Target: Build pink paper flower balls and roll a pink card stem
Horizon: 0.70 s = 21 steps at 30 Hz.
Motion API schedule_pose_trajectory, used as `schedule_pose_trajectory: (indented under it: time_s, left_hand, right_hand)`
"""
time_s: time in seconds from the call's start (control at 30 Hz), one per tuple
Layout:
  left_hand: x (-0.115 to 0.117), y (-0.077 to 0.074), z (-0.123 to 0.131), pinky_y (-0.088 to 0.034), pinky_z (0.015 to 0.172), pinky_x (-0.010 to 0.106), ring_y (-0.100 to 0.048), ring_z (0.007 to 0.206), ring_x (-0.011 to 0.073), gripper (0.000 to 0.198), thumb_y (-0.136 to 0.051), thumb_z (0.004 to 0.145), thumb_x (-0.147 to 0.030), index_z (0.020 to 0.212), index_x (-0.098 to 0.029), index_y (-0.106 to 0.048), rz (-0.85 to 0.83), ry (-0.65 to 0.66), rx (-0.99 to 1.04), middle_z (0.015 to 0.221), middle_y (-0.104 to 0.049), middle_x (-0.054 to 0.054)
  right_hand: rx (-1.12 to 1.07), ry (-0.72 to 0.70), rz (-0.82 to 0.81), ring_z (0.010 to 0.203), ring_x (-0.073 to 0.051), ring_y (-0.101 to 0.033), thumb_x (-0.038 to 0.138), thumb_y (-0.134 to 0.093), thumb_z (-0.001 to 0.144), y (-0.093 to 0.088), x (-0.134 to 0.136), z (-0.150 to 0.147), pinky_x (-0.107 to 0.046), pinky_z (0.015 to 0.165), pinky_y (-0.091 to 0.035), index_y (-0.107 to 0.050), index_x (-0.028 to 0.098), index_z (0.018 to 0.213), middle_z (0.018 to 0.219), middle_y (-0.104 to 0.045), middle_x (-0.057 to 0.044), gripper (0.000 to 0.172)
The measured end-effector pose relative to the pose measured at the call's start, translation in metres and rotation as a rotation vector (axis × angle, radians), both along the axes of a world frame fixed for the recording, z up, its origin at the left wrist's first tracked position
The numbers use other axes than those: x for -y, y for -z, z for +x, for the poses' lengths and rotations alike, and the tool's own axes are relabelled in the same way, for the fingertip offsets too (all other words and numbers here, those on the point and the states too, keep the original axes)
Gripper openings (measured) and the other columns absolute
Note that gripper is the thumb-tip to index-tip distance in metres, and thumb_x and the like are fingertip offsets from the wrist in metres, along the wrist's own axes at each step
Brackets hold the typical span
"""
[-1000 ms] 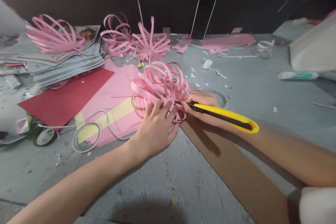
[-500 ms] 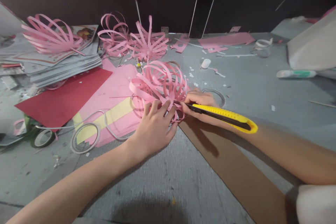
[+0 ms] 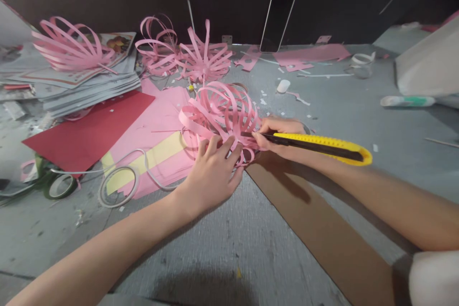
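The left hand and right hand are bare, forearms uncovered; a white sleeve covers the right upper arm.

head view | worn on the person's head | faces forward and down across the table toward its far edge | close over both forearms

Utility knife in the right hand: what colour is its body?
Yellow with a black strip; the utility knife shows best in the head view.

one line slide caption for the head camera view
The left hand presses a looped pink paper flower; the right hand holds a yellow utility knife to it.
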<state>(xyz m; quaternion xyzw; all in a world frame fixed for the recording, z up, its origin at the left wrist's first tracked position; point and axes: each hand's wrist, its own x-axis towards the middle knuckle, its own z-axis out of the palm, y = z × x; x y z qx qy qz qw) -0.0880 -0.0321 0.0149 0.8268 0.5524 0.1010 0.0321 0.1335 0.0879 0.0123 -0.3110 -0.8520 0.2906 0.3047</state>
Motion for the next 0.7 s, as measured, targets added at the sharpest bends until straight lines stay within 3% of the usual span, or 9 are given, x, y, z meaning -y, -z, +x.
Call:
schedule_pose_trajectory:
  time_s: [0.2, 0.53, 0.7]
  left_hand:
    - [0.000, 0.001, 0.000, -0.038, 0.114, 0.060, -0.047, 0.137, 0.0397, 0.047, -0.047, 0.109, -0.037, 0.152, -0.021, -0.058, 0.014, 0.000, 0.020, 0.161, -0.055, 0.014]
    - [0.000, 0.002, 0.001, -0.040, 0.113, 0.060, -0.048, 0.136, 0.0400, 0.047, -0.046, 0.110, -0.037, 0.151, -0.018, -0.059, 0.012, 0.000, 0.004, 0.161, -0.054, 0.016]
    - [0.000, 0.001, 0.001, -0.039, 0.114, 0.060, -0.048, 0.137, 0.0397, 0.047, -0.046, 0.110, -0.037, 0.152, -0.020, -0.059, 0.010, -0.002, 0.023, 0.160, -0.056, 0.015]
  right_hand:
    - [0.034, -0.237, 0.063, 0.073, -0.014, -0.050, 0.037, -0.060, 0.109, 0.004, -0.012, 0.000, -0.032, 0.081, -0.041, -0.062, 0.021, 0.082, 0.076, -0.066, 0.001, 0.031]
    - [-0.022, -0.222, 0.089, 0.072, -0.015, -0.054, 0.040, -0.068, 0.106, 0.017, -0.015, 0.001, -0.032, 0.077, -0.043, -0.067, 0.021, 0.081, 0.076, -0.068, 0.001, 0.030]
    - [0.034, -0.225, 0.038, 0.072, -0.016, -0.055, 0.040, -0.065, 0.106, 0.008, -0.015, 0.000, -0.031, 0.072, -0.043, -0.063, 0.022, 0.079, 0.074, -0.065, 0.001, 0.033]
